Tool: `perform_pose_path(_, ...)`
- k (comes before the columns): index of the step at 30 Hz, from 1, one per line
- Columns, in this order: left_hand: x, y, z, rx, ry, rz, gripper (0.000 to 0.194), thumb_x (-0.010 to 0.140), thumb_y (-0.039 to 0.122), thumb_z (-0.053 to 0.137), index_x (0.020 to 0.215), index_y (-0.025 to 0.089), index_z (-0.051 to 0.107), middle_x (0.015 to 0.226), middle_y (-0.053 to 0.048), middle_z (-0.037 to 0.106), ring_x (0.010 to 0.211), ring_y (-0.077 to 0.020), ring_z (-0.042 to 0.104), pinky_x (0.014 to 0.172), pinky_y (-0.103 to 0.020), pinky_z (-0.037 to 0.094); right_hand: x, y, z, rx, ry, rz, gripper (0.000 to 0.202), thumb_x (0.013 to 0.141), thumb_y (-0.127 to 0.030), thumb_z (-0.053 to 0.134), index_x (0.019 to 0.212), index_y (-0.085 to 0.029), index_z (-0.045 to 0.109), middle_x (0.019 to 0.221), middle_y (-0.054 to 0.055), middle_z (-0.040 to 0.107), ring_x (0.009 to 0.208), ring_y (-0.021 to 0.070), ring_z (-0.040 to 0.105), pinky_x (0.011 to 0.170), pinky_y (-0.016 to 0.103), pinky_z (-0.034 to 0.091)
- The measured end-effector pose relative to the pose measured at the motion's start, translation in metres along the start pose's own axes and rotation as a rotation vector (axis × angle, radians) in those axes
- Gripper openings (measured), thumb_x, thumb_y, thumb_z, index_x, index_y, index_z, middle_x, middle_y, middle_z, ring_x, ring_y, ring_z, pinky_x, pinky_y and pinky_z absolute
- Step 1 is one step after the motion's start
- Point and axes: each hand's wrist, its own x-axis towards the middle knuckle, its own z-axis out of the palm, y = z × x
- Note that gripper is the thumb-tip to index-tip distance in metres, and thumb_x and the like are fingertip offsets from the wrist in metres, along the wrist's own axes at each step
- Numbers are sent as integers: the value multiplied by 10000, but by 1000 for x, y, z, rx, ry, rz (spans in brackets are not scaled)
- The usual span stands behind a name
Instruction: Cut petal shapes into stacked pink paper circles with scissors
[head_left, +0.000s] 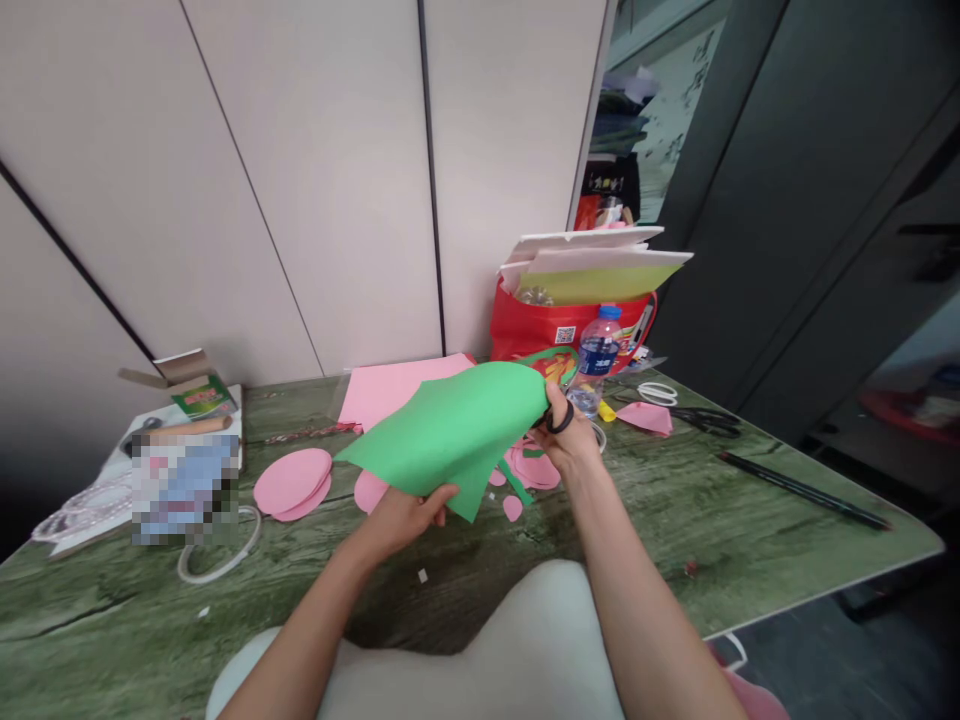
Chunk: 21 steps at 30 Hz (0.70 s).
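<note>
A curved sheet of green paper [450, 415] is held above the table. My left hand [409, 520] pinches its lower edge, the thumb on top and the fingers mostly beneath. Black-handled scissors [561, 418] are in my right hand [566, 435] at the sheet's right edge; their blades are hidden. Pink paper scraps [536, 468] and a narrow green strip [516, 482] lie below the sheet. To the left rests a stack of pink paper ovals [292, 482]. Behind the green paper is a larger pink sheet [401, 385].
At the back stand a red bag [525, 325] with boards in it and a water bottle [596, 365]. A roll of white tape [220, 572] lies front left, near a small open box [199, 395]. On the right are more scissors [705, 420] and a dark pencil [806, 490].
</note>
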Motion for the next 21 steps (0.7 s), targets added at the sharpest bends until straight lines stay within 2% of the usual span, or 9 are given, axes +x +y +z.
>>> perform_pose_path(7,0,3,-16,-27,63,-19,448,765,482,404,431,206,520,484,-3,593,535,-151,561,629,-241,425,7,-9,-8,67,51,6,288,627,-332,694,586,-188,449,427,-117,482,374,39,453,537,241,538)
perform_pose_path(13,2,1,-19,-85,119,22,408,755,451,449,437,208,532,466,5,591,503,-144,555,615,-234,434,-2,-10,-3,47,-30,121,265,589,-264,743,586,-170,494,452,-83,510,389,50,464,511,254,539)
perform_pose_path(16,6,-4,-23,-78,200,17,417,766,453,436,441,206,520,476,-5,586,507,-149,550,633,-239,436,-13,-9,3,125,-125,269,238,638,-300,712,615,-177,510,476,-83,516,417,56,489,597,295,552)
perform_pose_path(19,11,-11,-33,-76,341,-7,346,751,425,479,486,210,535,515,-14,606,561,-162,568,667,-237,434,-26,-3,11,324,-242,549,215,699,-292,664,618,-178,500,518,-78,537,482,62,531,728,332,537)
perform_pose_path(21,15,-14,-43,-103,413,-23,266,727,384,531,523,215,557,547,-17,618,642,-169,591,694,-223,429,-33,3,16,392,-295,670,225,722,-280,642,599,-174,486,564,-56,563,546,74,558,788,352,515)
